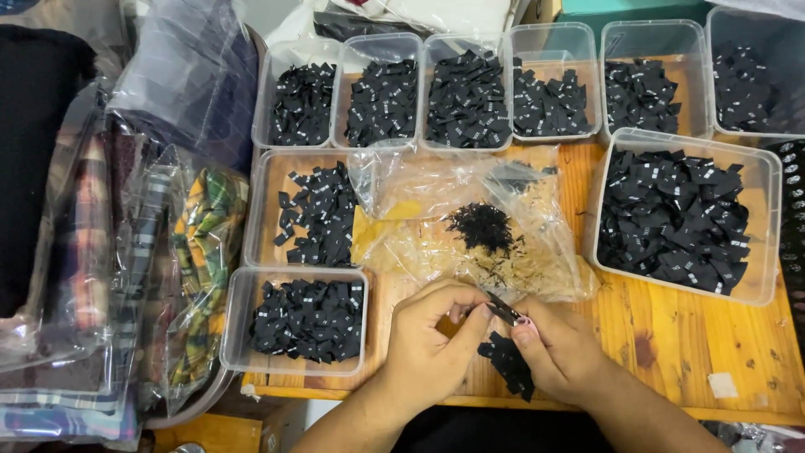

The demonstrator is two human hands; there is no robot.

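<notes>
At the near edge of the wooden desk [671, 335], both hands work close together, fingertips almost meeting. The left hand [432, 335] pinches one end of a small black fabric label [503, 311]; the right hand [558, 348] pinches the other end and also clamps a bunch of black labels [510, 362] hanging below its thumb.

Nine clear plastic tubs are counted, each holding loose black labels with small white print. Six stand in a row along the far edge, the leftmost [302, 102] beside the bagged goods. Two more stand at the left, one [312, 214] behind the other [302, 320]. The ninth, the largest tub [683, 216], sits at the right.

Between the tubs lies a crumpled clear plastic bag [478, 226] with a small heap of black trimmings [481, 225] on it and a yellow scrap [377, 226] beneath.

Left of the desk, plaid fabrics in clear bags [151, 268] are stacked.
</notes>
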